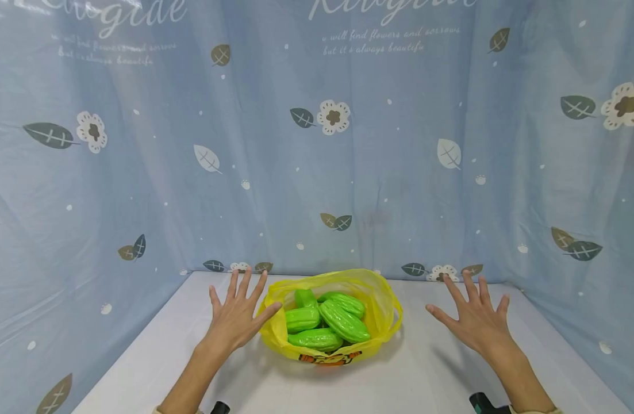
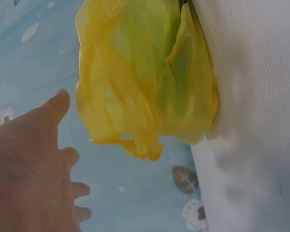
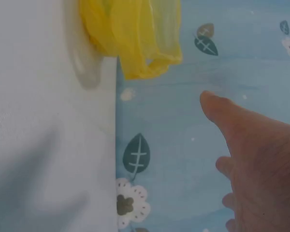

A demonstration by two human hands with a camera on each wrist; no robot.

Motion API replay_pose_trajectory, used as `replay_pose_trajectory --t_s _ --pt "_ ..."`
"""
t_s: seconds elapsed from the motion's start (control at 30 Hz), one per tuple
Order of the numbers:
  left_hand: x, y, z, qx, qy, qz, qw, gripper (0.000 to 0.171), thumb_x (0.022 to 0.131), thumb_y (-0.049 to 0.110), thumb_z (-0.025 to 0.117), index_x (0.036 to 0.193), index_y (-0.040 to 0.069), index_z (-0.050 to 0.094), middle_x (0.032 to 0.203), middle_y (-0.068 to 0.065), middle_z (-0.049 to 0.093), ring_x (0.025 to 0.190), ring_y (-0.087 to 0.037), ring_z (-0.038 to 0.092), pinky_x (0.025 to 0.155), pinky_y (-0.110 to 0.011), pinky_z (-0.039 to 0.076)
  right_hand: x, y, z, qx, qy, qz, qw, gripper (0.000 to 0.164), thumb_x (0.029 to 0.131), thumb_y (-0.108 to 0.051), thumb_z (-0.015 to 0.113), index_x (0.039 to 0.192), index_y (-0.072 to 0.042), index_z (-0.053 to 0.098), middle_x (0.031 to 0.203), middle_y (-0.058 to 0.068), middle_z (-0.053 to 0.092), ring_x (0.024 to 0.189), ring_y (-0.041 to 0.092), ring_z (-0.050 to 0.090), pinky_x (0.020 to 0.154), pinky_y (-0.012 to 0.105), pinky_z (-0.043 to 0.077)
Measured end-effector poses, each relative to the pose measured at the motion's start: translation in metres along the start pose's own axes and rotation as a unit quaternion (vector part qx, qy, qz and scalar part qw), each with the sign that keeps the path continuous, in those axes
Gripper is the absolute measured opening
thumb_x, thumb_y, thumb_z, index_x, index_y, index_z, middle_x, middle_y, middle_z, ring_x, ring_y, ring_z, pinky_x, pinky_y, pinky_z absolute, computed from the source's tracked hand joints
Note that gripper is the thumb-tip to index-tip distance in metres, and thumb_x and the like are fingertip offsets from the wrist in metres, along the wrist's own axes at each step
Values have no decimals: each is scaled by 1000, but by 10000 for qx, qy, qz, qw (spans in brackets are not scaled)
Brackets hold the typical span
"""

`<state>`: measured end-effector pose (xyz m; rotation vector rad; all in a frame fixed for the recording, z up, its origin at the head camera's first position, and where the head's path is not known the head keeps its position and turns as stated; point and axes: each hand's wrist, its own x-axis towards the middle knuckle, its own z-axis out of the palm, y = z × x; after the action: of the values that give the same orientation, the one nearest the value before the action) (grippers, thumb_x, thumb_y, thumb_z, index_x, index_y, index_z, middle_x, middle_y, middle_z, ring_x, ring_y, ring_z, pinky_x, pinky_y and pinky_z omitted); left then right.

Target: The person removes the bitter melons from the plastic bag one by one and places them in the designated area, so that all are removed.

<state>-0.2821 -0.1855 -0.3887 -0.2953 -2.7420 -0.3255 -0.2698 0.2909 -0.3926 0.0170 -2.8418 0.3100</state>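
Between my two hands a yellow plastic bag (image 1: 381,322) stands on the white table with its mouth spread wide. Inside it lie several glossy, ridged green gourd-like vegetables (image 1: 344,322). My left hand (image 1: 235,319) is held palm down on the bag's left side, fingers spread, thumb overlapping the rim in the head view. Fingers also spread, my right hand (image 1: 477,322) hovers farther off to the right of the bag, holding nothing. In the left wrist view, the bag's side (image 2: 130,82) hangs in folds beyond the thumb. A bag handle loop (image 3: 150,67) shows in the right wrist view.
The white tabletop (image 1: 363,388) runs back to a blue curtain (image 1: 379,172) printed with leaves and flowers, which also encloses the left and right sides. Dark wrist-mounted devices (image 1: 481,401) show at the lower edge.
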Motion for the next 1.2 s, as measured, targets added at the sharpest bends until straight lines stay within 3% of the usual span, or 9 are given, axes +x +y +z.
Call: replay_pose_trajectory --t_s 0.33,0.5,0.6,0.7,0.8,0.9,1.03,1.2 --pt "-4 3 1 -26 52 25 10000 82 91 70 45 158 30 18 166 -12 10 152 -41 4 108 -82 -1 1 -6 4 141 -23 -52 9999 98 85 -78 47 157 -17 21 161 29 3 144 56 -6 101 84 -10" --pt "-6 4 1 -136 227 104 9996 81 93 67 47 158 27 21 164 -15 18 146 -45 24 106 -78 23 -1 -12 2 375 -7 -222 9991 95 85 -74 53 156 -18 24 162 27 6 144 57 3 102 84 -2" --pt "-6 6 1 -235 295 178 9991 80 94 65 48 158 26 20 161 -18 25 138 -47 38 95 -72 42 -2 -15 2 470 74 -360 9982 91 86 -71 56 155 -18 27 161 27 10 143 57 9 102 84 6" --pt "-6 7 2 -480 209 135 9985 80 93 65 49 158 29 19 158 -18 31 132 -45 45 81 -65 51 -2 -17 2 469 211 -494 9975 87 87 -67 58 152 -16 32 158 29 17 141 57 18 101 83 17" --pt "-8 9 2 -755 168 29 9970 80 92 64 53 157 32 19 152 -14 40 127 -39 50 73 -59 55 -3 -19 3 469 354 -593 9965 84 87 -63 62 150 -14 35 155 31 23 135 58 28 96 82 27" --pt "-10 10 2 -960 368 63 9947 78 91 58 59 156 32 25 141 -12 50 116 -33 57 68 -49 56 -4 -21 4 477 408 -616 9961 82 88 -60 63 149 -12 36 153 32 26 130 59 35 90 81 34" --pt "-11 10 4 -1327 751 260 9880 72 91 46 67 152 22 38 120 -11 60 97 -23 62 68 -35 53 -3 -23 4 525 345 -596 9962 81 88 -58 64 149 -13 36 153 31 28 127 59 38 87 80 37" --pt "-14 13 4 -2045 695 107 9763 63 90 41 71 145 18 49 108 -7 63 88 -16 63 70 -30 49 -3 -27 6 566 244 -549 9966 79 87 -53 67 150 -15 35 151 31 30 127 58 39 88 81 37"
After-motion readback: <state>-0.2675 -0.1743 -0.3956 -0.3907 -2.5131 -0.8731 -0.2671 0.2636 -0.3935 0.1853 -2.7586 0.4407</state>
